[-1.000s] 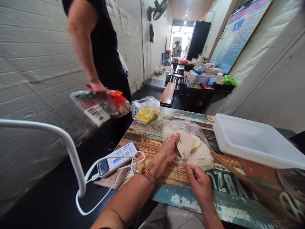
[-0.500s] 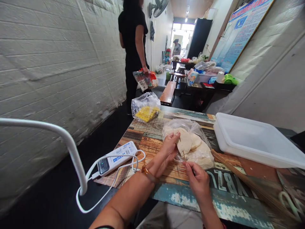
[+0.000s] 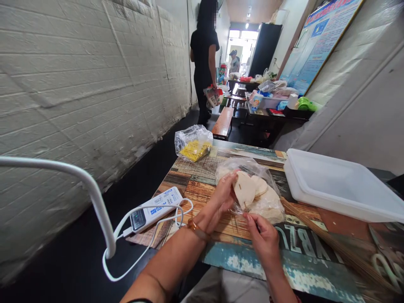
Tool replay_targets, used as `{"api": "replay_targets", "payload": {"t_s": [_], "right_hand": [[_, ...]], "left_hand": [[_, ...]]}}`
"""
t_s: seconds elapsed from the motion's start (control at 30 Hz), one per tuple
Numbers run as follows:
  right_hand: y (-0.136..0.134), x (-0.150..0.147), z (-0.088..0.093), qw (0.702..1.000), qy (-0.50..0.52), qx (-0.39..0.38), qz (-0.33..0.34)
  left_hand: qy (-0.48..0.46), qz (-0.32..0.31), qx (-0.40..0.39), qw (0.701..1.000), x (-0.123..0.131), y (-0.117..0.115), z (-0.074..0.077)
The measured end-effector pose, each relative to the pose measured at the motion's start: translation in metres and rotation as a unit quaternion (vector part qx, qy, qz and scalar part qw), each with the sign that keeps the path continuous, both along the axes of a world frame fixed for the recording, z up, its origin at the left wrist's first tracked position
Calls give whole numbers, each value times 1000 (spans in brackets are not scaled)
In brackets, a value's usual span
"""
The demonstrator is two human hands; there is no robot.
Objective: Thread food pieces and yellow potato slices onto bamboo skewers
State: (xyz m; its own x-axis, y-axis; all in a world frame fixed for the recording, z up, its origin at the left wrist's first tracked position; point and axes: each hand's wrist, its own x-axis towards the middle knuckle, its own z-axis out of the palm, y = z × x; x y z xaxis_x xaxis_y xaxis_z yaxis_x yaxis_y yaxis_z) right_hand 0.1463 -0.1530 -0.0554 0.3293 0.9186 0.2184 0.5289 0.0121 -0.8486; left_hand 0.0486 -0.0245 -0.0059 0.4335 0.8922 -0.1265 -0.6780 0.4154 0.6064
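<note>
My left hand (image 3: 224, 194) is closed on the edge of a pale, flat, rounded food slice (image 3: 245, 192). A thin wooden skewer (image 3: 245, 206) runs through the slice, and a short stretch of it shows on the slice's face. Below, my right hand (image 3: 263, 237) pinches the skewer's lower end between thumb and fingers. Behind and under both hands lies a clear plastic bag (image 3: 244, 162) with more pale slices (image 3: 267, 204) in it. What kind of food the slices are, I cannot tell.
A white plastic tub (image 3: 334, 176) stands at right, near a bundle of thin sticks (image 3: 315, 229) and scissors (image 3: 385, 265). Left are a white power bank (image 3: 158, 208) with its cable and a bag of yellow items (image 3: 195, 149). A person (image 3: 205, 59) walks beyond the table.
The slice has turned and shifted slightly to the right, and a piece of the skewer shows more clearly on its face. The person in black has walked farther away, carrying packages.
</note>
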Motion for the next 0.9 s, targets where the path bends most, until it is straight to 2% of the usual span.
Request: {"api": "replay_targets", "payload": {"t_s": [0.13, 0.27, 0.37, 0.47, 0.6, 0.67, 0.7, 0.73, 0.8, 0.87, 0.9], "right_hand": [[-9, 4, 5, 1000, 29, -2, -9], [-18, 12, 15, 998, 48, -4, -29], [-22, 18, 21, 997, 64, -5, -34], [-23, 23, 24, 997, 68, -16, -17], [-23, 27, 30, 999, 44, -29, 12], [-25, 30, 32, 999, 21, -30, 25], [-27, 32, 34, 999, 10, -31, 32], [-30, 34, 35, 999, -1, -32, 37], [-34, 38, 38, 998, -19, -30, 45], [-38, 42, 41, 998, -37, -25, 53], [-39, 43, 42, 997, -49, -24, 60]], "left_hand": [[10, -40, -10, 999, -8, 9, 2], [76, 2, 17, 997, -13, 17, -3], [162, 46, 83, 982, -16, 22, -3], [223, 99, 167, 955, -22, 28, 3], [291, 118, 279, 908, -31, 37, 12], [349, 115, 367, 854, -36, 41, 14], [390, 109, 418, 813, -39, 42, 15], [437, 103, 468, 761, -41, 42, 15], [541, 82, 541, 639, -46, 41, 15], [629, 54, 568, 529, -49, 39, 14], [659, 44, 572, 486, -49, 38, 13]]}}
